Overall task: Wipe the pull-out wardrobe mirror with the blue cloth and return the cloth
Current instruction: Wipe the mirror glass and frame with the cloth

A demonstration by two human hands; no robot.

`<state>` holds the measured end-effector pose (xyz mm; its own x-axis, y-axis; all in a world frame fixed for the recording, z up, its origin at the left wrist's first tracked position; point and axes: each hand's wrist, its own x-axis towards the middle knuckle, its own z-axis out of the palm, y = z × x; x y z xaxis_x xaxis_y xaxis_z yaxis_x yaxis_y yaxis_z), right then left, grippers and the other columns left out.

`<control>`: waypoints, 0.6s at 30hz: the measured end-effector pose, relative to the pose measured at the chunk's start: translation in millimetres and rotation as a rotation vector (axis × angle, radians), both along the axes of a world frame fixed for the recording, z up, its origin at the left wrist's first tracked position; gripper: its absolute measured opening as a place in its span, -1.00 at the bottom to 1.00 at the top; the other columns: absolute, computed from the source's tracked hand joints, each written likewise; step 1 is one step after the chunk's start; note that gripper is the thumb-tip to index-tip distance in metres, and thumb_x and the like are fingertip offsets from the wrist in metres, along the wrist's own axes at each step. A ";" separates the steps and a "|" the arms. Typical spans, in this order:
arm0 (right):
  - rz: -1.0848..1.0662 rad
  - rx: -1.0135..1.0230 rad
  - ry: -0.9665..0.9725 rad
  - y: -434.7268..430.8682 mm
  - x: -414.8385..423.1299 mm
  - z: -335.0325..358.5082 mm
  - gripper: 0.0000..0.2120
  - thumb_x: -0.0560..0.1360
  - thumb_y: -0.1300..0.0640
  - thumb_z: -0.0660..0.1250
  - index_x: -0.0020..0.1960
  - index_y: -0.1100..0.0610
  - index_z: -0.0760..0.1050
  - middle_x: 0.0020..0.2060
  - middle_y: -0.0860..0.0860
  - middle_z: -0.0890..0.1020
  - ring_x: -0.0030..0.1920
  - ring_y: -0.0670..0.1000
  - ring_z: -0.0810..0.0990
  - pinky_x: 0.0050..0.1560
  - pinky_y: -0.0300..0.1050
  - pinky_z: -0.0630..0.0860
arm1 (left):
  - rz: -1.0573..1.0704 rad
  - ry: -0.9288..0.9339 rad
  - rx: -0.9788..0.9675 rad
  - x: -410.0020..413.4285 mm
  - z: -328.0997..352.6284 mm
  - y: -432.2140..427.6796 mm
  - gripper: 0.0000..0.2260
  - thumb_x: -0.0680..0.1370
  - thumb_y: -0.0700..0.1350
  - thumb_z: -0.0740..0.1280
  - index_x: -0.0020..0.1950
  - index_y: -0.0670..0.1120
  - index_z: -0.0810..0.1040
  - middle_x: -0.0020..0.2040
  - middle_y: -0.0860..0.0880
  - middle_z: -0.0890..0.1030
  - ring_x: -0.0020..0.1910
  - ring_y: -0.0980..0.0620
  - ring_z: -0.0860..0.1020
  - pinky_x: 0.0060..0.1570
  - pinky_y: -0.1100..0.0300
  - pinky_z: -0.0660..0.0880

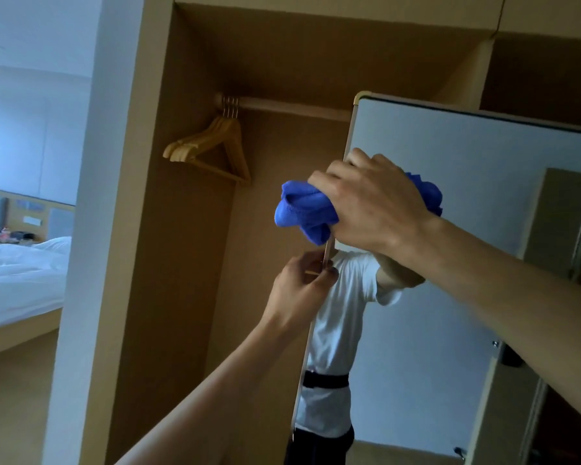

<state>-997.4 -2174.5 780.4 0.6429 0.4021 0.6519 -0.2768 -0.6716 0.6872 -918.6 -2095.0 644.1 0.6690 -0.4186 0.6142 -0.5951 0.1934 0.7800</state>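
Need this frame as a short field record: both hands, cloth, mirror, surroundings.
right hand: grips the bunched blue cloth, pressing it at the mirror's left edge
left hand: pinches the mirror's left edge just below the cloth
mirror: pulled out of the wardrobe, reflecting the person
wardrobe: open
hangers: wooden, on the rail at its left end
bed: white, far left

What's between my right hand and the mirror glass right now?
In the head view, the bunched blue cloth lies between the right hand and the mirror.
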 end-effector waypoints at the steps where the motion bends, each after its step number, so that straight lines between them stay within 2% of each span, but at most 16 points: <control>1: -0.007 -0.012 -0.024 1.9 1.5 4.7 -0.69 0.42 0.07 0.32 0.16 0.05 0.46 -0.02 0.03 0.61 0.05 0.12 0.48 -0.02 0.04 0.41 | 0.001 0.002 -0.001 0.2 -2.3 0.4 -0.74 0.60 -0.11 0.34 0.29 0.00 0.59 0.08 0.04 0.67 0.08 0.11 0.62 0.14 0.05 0.57; 5: -0.044 -0.029 -0.084 6.3 6.9 17.5 -0.59 0.43 0.05 0.37 0.26 0.07 0.45 0.08 0.09 0.59 0.13 0.17 0.48 0.03 0.10 0.40 | 0.019 0.005 0.004 1.3 -13.6 0.1 -0.74 0.61 -0.08 0.35 0.30 0.00 0.59 0.10 0.06 0.66 0.08 0.13 0.61 0.09 0.15 0.55; 10: -0.042 -0.036 -0.082 -3.6 2.9 -1.3 -0.60 0.43 0.07 0.35 0.26 0.08 0.46 0.08 0.06 0.59 0.10 0.16 0.46 0.00 0.06 0.37 | -0.001 0.051 0.005 2.6 -38.3 -1.1 -0.79 0.62 -0.07 0.36 0.25 0.00 0.60 0.08 0.10 0.67 -0.01 0.23 0.62 -0.13 0.46 0.46; 15: -0.009 -0.021 -0.022 -2.1 6.5 -40.1 -0.69 0.38 0.07 0.38 0.09 0.13 0.52 -0.08 0.07 0.62 0.01 0.16 0.48 -0.10 0.05 0.36 | -0.030 0.113 -0.004 2.8 -60.9 -3.4 -0.80 0.61 -0.10 0.36 0.23 0.04 0.60 0.14 0.10 0.65 0.06 0.21 0.61 0.02 0.35 0.47; 18: -0.002 0.018 0.012 -1.2 8.0 -76.7 -0.67 0.32 0.07 0.42 0.05 0.15 0.53 -0.13 0.10 0.61 -0.01 0.19 0.50 -0.13 0.09 0.39 | -0.045 0.153 0.005 3.8 -69.7 -5.1 -0.85 0.60 -0.07 0.36 0.16 0.02 0.59 0.09 0.03 0.67 0.06 0.13 0.62 0.07 0.15 0.53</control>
<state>-989.4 -2175.8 703.7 0.6515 0.3890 0.6514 -0.2698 -0.6837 0.6781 -914.7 -2100.1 574.4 0.7354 -0.4527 0.5041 -0.4598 0.2130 0.8621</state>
